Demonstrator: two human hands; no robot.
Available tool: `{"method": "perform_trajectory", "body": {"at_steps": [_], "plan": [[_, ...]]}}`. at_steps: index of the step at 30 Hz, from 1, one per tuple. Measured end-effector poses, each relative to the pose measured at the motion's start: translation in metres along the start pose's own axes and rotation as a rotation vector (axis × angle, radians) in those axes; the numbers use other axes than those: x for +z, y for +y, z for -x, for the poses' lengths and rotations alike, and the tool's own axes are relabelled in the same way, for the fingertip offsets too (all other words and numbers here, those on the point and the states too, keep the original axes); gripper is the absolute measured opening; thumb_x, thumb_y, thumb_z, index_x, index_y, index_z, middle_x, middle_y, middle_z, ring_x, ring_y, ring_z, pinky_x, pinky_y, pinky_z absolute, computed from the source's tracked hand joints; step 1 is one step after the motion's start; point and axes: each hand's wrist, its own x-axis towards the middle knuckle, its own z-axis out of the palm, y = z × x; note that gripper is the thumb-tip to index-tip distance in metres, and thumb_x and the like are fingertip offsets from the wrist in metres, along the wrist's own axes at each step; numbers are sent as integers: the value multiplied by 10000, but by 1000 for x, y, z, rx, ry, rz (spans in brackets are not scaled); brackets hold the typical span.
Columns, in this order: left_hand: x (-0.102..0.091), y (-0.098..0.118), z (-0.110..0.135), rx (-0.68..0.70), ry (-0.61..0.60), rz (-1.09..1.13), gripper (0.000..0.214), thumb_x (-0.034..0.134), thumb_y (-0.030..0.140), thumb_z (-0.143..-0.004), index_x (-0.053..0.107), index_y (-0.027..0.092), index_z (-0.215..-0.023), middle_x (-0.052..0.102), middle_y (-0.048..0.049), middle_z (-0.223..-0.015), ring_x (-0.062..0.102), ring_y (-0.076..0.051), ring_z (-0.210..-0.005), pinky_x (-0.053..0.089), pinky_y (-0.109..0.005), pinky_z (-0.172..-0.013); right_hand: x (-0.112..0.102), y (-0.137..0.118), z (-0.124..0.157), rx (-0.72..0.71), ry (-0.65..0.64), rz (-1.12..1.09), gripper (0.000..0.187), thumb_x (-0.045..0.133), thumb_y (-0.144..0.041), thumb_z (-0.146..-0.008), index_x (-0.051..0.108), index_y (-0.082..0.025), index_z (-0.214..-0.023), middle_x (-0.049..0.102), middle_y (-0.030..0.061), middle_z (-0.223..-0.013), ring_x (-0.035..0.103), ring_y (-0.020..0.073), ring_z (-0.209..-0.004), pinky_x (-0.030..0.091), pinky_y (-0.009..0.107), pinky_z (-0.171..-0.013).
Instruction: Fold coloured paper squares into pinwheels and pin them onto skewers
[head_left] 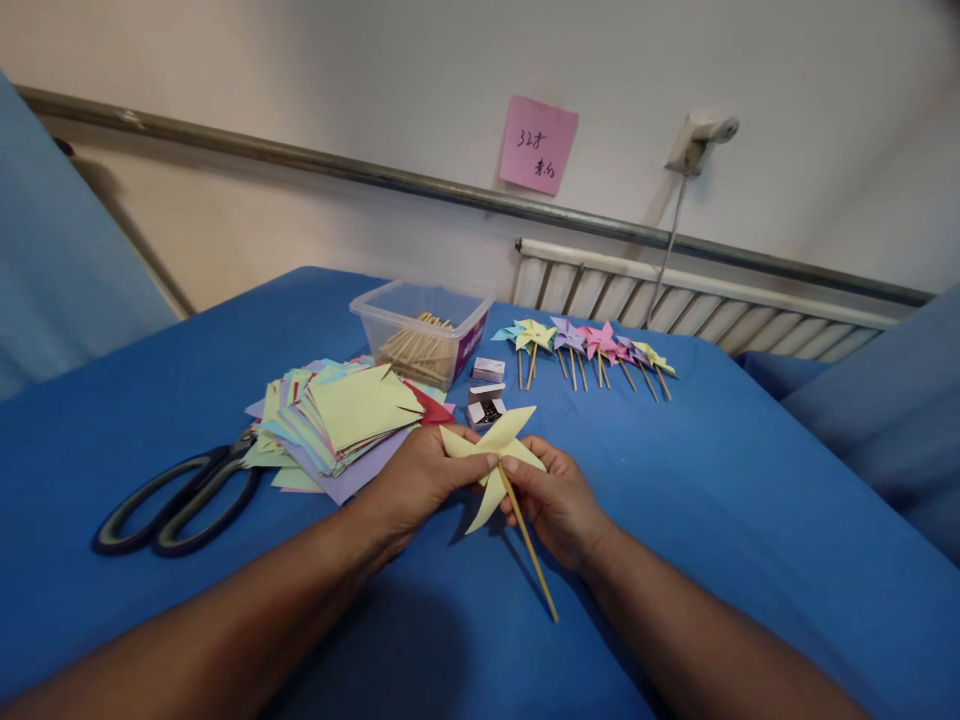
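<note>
A pale yellow paper pinwheel (489,446) is held between both hands above the blue cloth. My left hand (420,480) pinches its centre with the thumb on the front. My right hand (553,498) is closed on the pinwheel and its thin wooden stick (531,548), which slants down to the right. Just beyond the hands lie small white boxes of pins (487,402). A stack of coloured paper squares (345,412) lies to the left.
Black-handled scissors (176,495) lie at the left on the blue table cover (750,520). A clear plastic tub (420,330) holds wooden sticks. A row of finished pinwheels (589,345) lies at the back. A pink note (538,144) is on the wall.
</note>
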Motion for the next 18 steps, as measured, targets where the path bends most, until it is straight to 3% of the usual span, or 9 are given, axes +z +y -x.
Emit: {"method": "perform_trajectory", "body": {"at_steps": [18], "plan": [[0, 0, -1, -5, 1, -32, 233, 701, 336, -686, 567, 148, -716, 660, -45, -598, 618, -188, -542, 437, -286, -522, -2, 4, -2, 1, -23, 6, 320, 778, -330, -690, 530, -164, -806, 659, -2, -623, 562, 80, -409, 452, 155, -371]]}}
